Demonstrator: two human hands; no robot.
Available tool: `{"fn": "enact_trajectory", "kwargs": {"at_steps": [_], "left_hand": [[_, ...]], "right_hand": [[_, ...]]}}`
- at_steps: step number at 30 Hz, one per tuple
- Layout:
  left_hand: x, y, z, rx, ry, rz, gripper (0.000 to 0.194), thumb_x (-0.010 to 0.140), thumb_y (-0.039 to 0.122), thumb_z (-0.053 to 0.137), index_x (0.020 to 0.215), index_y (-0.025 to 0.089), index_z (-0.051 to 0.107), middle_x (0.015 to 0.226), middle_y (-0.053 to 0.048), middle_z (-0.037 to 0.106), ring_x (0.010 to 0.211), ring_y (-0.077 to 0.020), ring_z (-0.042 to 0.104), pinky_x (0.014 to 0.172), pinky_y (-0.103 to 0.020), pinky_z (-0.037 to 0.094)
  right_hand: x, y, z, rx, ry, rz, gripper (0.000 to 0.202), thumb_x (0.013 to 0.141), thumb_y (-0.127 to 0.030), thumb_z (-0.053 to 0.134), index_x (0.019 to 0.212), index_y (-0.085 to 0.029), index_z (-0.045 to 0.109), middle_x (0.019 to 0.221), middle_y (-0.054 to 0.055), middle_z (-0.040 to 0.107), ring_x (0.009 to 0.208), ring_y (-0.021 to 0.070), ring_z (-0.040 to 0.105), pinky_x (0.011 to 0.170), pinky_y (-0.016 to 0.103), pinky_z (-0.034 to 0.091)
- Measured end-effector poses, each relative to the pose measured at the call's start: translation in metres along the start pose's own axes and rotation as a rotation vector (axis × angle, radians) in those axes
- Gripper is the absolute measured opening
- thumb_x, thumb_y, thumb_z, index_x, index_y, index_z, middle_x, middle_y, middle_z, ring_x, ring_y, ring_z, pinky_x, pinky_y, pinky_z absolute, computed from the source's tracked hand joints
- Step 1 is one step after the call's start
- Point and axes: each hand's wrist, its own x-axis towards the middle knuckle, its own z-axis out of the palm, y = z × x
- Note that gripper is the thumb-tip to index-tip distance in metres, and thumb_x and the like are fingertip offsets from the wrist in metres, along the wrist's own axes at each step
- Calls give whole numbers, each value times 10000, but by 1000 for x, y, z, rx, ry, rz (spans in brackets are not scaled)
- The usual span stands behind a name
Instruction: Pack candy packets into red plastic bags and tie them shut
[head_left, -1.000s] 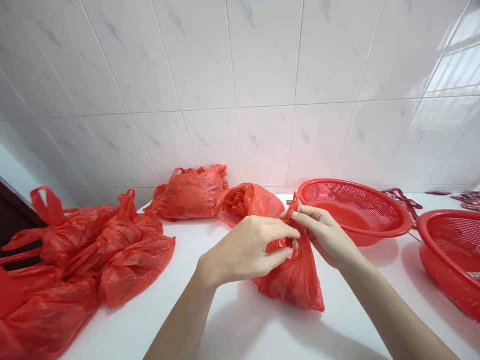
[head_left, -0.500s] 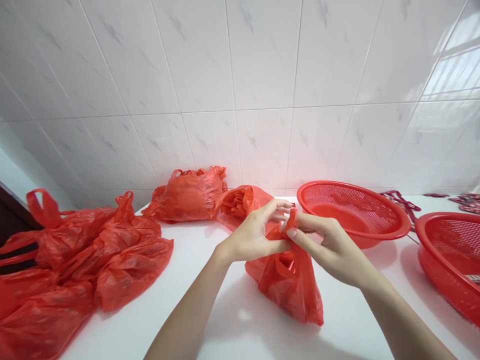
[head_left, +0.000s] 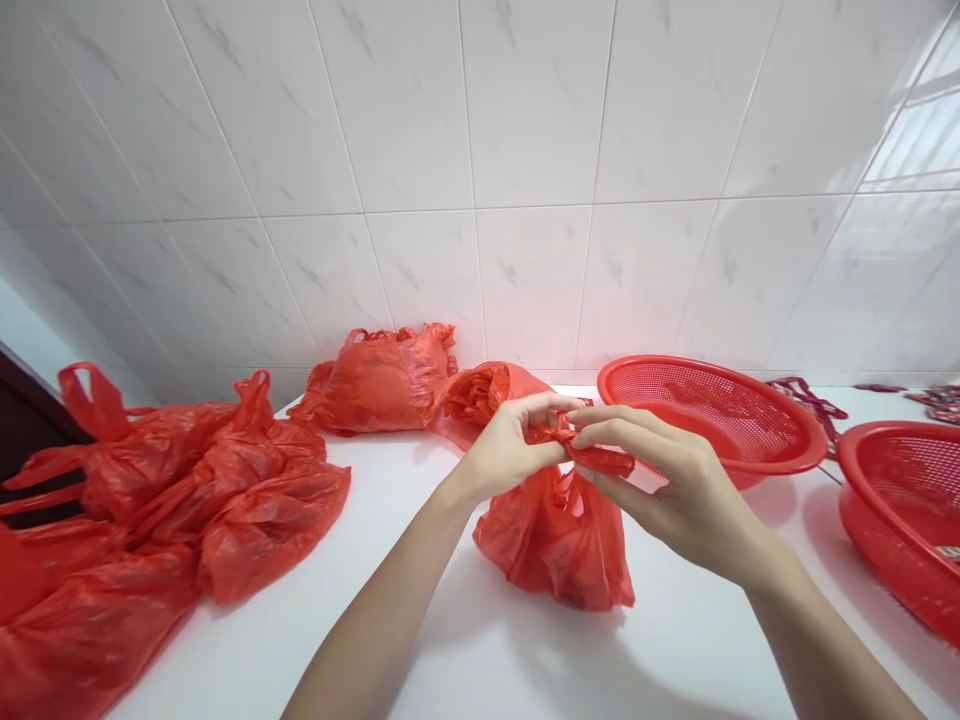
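A filled red plastic bag (head_left: 559, 550) hangs or rests at the middle of the white table, its contents hidden by the plastic. My left hand (head_left: 514, 440) pinches the twisted handles at its top from the left. From the right, my right hand (head_left: 660, 470) holds a folded end of the same handles between thumb and fingers. The handles look crossed or looped between both hands; whether a knot is there I cannot tell. Just behind the hands lies a roll of red plastic bags (head_left: 484, 390).
Several filled red bags (head_left: 262, 520) pile up on the left of the white table (head_left: 405, 600). Another full bag (head_left: 382, 380) leans by the tiled wall (head_left: 420, 120). A red mesh basket (head_left: 810, 455) stands back right, a second red basket (head_left: 877, 520) nearer the right edge.
The bag has shifted slightly up and left. Its upright handle end is now folded over to the right under my right fingers, which are more stretched out.
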Motion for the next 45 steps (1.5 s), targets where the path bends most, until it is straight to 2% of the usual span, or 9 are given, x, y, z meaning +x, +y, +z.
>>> {"fn": "enact_trajectory", "kwargs": {"at_steps": [6, 12, 16, 21, 27, 30, 34, 40, 45], "left_hand": [[2, 0, -12, -107, 46, -3, 277, 711, 135, 731, 980, 178, 781, 824, -36, 709, 806, -160, 654, 772, -295, 538], [7, -7, -19, -90, 234, -8, 277, 719, 241, 800, 985, 167, 772, 799, -31, 727, 788, -157, 676, 801, -300, 530], [19, -27, -34, -41, 418, 16, 290, 640, 225, 822, 918, 160, 774, 833, -34, 739, 784, -153, 668, 795, -295, 530], [33, -63, -60, 72, 572, -61, 201, 581, 170, 783, 780, 146, 763, 741, -32, 727, 719, -167, 666, 786, -322, 534], [38, -86, -71, 126, 626, -62, 154, 559, 150, 776, 711, 156, 755, 683, -30, 716, 678, -172, 649, 784, -338, 537], [38, -81, -73, 128, 670, -29, 183, 576, 198, 800, 747, 155, 751, 740, -38, 736, 728, -173, 666, 826, -341, 542], [31, -54, -69, 86, 639, 65, 311, 622, 332, 836, 865, 153, 761, 852, -54, 755, 804, -178, 684, 825, -325, 556], [7, -5, -32, 72, 432, 219, 319, 696, 354, 844, 946, 174, 762, 829, -31, 733, 801, -158, 678, 792, -288, 566], [-3, 5, -4, 68, 314, 205, 246, 754, 296, 816, 954, 167, 757, 783, -18, 717, 741, -137, 667, 737, -267, 560]], "right_hand": [[1, 10, -2, -93, 37, 0, 130, 935, -155, 635, 1000, -257, 682, 1111, 48, 732, 958, 212, 692, 797, 346, 572], [3, 15, -2, -235, 97, -103, 105, 939, -133, 617, 901, -222, 657, 857, 39, 698, 791, 187, 632, 739, 336, 504], [1, 12, -1, -299, -157, -145, 230, 966, -117, 529, 795, -206, 655, 739, 23, 636, 707, 164, 573, 761, 341, 457], [-3, -2, -1, -326, -489, -99, 353, 953, -104, 476, 627, -192, 579, 638, 7, 540, 571, 133, 445, 606, 306, 339], [-6, -13, -5, -281, -643, -60, 323, 927, -70, 494, 634, -192, 550, 642, 4, 542, 564, 133, 440, 571, 306, 305], [-4, -10, -9, -174, -585, 11, 216, 940, -94, 516, 781, -201, 617, 742, 9, 618, 613, 134, 514, 567, 278, 349], [0, 1, -13, 18, -315, 148, 132, 959, -181, 560, 859, -213, 640, 797, 9, 675, 670, 138, 588, 598, 257, 448], [6, 14, -1, 308, -1, 305, 116, 930, -326, 661, 908, -212, 674, 873, 38, 708, 765, 182, 676, 681, 309, 568], [7, 6, 10, 452, 104, 363, 189, 870, -357, 737, 840, -198, 640, 803, 25, 681, 670, 160, 661, 618, 303, 576]]}}
